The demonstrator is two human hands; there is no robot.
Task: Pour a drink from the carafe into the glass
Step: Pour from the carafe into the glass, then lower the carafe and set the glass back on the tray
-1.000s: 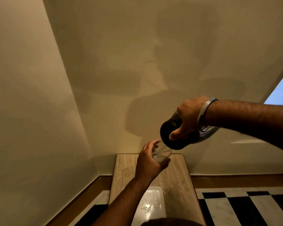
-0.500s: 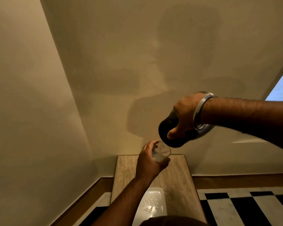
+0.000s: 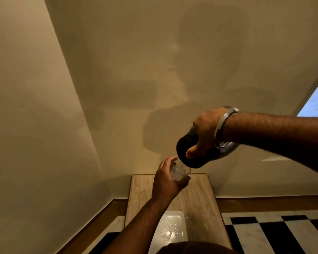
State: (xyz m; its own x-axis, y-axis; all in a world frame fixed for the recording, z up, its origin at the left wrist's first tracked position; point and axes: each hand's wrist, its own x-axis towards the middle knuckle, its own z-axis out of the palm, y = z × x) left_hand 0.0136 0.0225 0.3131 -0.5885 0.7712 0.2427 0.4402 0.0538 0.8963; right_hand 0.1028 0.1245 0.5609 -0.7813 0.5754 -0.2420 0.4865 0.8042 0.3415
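My left hand (image 3: pixel 166 182) grips a small clear glass (image 3: pixel 178 171) and holds it tilted in the air above the stone table (image 3: pixel 200 195). My right hand (image 3: pixel 204 132), with a metal bangle on the wrist, holds a dark carafe (image 3: pixel 193 156) tipped steeply, its dark mouth end pointing down and left. The carafe's lower end sits right over the glass rim, touching or nearly touching it. The glass holds a pale sheen near its bottom; no stream of liquid is clearly visible. My fingers hide much of the carafe's body.
A white rectangular tray (image 3: pixel 171 230) lies on the narrow marble table near its front. Beige walls close in on the left and behind. A black-and-white checkered floor (image 3: pixel 275 233) lies to the right, with a wooden skirting along the wall.
The carafe has tipped further and dropped closer to the glass, so its lower end now meets the rim. My left hand holds the glass in almost the same spot.
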